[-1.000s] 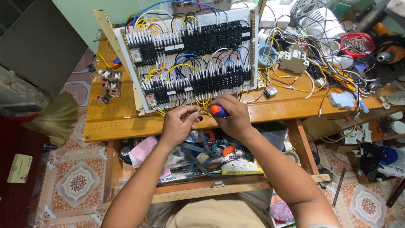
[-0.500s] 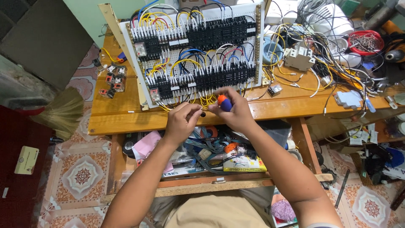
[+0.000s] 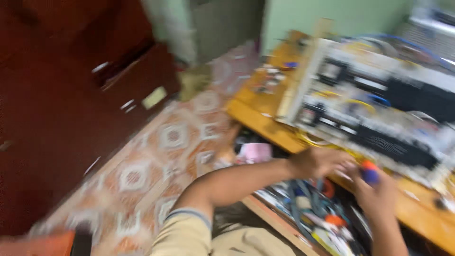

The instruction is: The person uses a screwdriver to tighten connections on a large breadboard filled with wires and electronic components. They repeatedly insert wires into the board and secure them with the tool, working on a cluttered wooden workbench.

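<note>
Head view, heavily blurred and tilted toward the left side of the room: we see our two hands meeting at the front edge of a wooden table (image 3: 256,118), just below a white wiring panel (image 3: 379,114) packed with black terminal rows and yellow and blue wires. Our right hand (image 3: 379,196) is closed around a screwdriver (image 3: 368,171) with an orange and blue handle, its tip hidden toward the panel's lower edge. Our left hand (image 3: 318,162) is curled at the yellow wires along that same lower edge; whether its fingers pinch a wire or only rest there, we cannot tell through the blur.

As we judge it, the main risk is that the view points away from the work while both hands stay on it: the screwdriver tip could slip off a screw, nick a wire, or bridge neighbouring terminals. The panel leans upright, so a hard push might tip or slide it.

Room is tight in front. The hands sit right at the table's near edge, with a lower shelf (image 3: 322,223) full of coloured cables and small parts directly beneath, where a dropped screw would be lost. To the left the patterned tile floor (image 3: 156,161) lies open as far as a dark red cabinet (image 3: 71,95), so our left elbow has free space on that side, while the right side runs out of the frame
</note>
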